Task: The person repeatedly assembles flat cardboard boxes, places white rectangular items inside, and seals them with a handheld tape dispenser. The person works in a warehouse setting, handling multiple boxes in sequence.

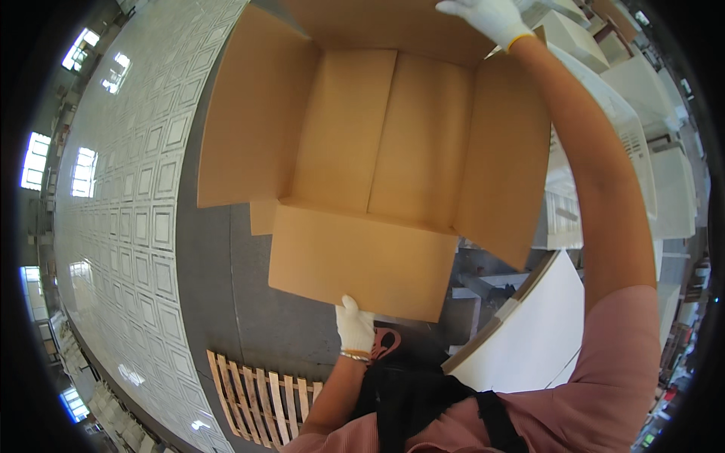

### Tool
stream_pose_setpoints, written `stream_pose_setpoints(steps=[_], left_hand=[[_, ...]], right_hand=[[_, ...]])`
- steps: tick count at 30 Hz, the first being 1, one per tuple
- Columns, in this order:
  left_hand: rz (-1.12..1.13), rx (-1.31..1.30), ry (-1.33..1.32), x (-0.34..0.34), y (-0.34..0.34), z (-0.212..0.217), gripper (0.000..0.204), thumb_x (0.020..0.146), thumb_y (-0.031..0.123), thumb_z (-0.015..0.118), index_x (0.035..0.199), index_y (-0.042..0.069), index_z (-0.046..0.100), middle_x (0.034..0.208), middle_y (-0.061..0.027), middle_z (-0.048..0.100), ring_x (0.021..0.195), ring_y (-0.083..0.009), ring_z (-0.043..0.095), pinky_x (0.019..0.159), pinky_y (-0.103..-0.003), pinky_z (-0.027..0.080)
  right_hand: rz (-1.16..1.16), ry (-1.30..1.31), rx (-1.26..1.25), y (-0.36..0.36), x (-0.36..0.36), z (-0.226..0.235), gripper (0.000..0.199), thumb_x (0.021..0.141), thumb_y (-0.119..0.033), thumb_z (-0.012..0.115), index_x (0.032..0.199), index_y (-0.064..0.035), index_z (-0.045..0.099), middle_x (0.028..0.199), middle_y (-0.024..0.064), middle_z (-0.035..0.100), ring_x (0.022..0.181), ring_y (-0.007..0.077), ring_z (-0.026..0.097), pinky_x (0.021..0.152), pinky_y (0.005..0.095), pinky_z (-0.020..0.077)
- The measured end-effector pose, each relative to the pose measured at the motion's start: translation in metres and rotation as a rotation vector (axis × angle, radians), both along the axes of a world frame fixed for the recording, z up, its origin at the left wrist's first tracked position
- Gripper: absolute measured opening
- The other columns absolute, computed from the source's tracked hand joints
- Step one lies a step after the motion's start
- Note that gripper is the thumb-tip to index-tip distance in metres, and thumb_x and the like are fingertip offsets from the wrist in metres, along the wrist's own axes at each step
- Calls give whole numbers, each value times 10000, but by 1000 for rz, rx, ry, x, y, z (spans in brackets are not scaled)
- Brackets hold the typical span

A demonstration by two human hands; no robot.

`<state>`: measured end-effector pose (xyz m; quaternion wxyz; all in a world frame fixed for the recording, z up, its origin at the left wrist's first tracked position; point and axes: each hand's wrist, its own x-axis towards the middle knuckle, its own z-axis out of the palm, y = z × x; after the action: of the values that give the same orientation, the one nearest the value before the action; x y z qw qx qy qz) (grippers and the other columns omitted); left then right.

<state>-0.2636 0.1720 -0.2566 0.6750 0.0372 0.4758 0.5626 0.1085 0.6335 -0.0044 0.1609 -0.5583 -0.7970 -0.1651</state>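
A large brown cardboard box (340, 136) hangs in front of me with its flaps spread, and I look down into its bare inside. A seam runs along its bottom panel. My left hand (355, 328), in a white knit glove, grips the edge of the near flap (362, 257), thumb on top and the other fingers hidden beneath. Stretched out to the far right corner, my right hand (485, 18) wears the same kind of glove and holds the far flap (377, 23). The top of that flap runs out of the picture.
A wooden slatted pallet (260, 396) lies on the grey floor (272, 279) at lower left. Patterned glossy tiles (128, 189) stretch along the left. A white panel (529, 325) stands near my right side, with white boxes (642, 90) stacked beyond my right arm.
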Motion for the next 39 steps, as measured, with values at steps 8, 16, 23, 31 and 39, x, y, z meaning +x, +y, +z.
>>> stream_pose_setpoints(steps=[8, 16, 23, 31, 39], left_hand=[[45, -121, -140, 22, 8, 4, 495, 1119, 133, 534, 1580, 110, 353, 1507, -164, 509, 1349, -387, 578, 1068, -610, 545], [-5, -199, -149, 33, 34, 32, 451, 1098, 64, 544, 1529, 70, 409, 1475, -175, 554, 1338, -391, 609, 1091, -577, 557], [-193, -239, -441, 53, 31, 29, 363, 1094, 145, 601, 1433, 69, 497, 1363, -176, 639, 1250, -371, 668, 945, -473, 616], [-651, -395, -586, 58, 48, 1, 462, 1081, 325, 651, 1392, -7, 573, 1327, -167, 695, 1131, -326, 722, 887, -423, 622], [-748, 645, 1424, -45, 240, 143, 329, 998, 294, 664, 1220, 63, 744, 1274, -197, 723, 1203, -361, 673, 1058, -430, 519]], right_hand=[[-42, -375, 90, 3, -56, -61, 612, 766, -420, 876, 1275, -124, 710, 1136, 178, 697, 1228, 391, 583, 999, 505, 493], [-549, 337, -787, -149, 60, -121, 1174, 815, -398, 822, 1723, -113, 136, 1625, 285, 450, 1422, 437, 535, 1140, 450, 486], [-327, 564, -517, -152, 54, -128, 787, 886, -191, 679, 1630, -155, 426, 1240, 306, 706, 1136, 443, 691, 1009, 422, 544], [-601, 255, -596, -141, 50, -198, 882, 895, -213, 675, 1682, -247, 278, 1062, 346, 712, 1004, 514, 687, 899, 564, 527], [-574, 219, -567, -159, 55, -210, 913, 900, -202, 658, 1698, -240, 218, 1011, 322, 724, 931, 501, 705, 837, 577, 545]])
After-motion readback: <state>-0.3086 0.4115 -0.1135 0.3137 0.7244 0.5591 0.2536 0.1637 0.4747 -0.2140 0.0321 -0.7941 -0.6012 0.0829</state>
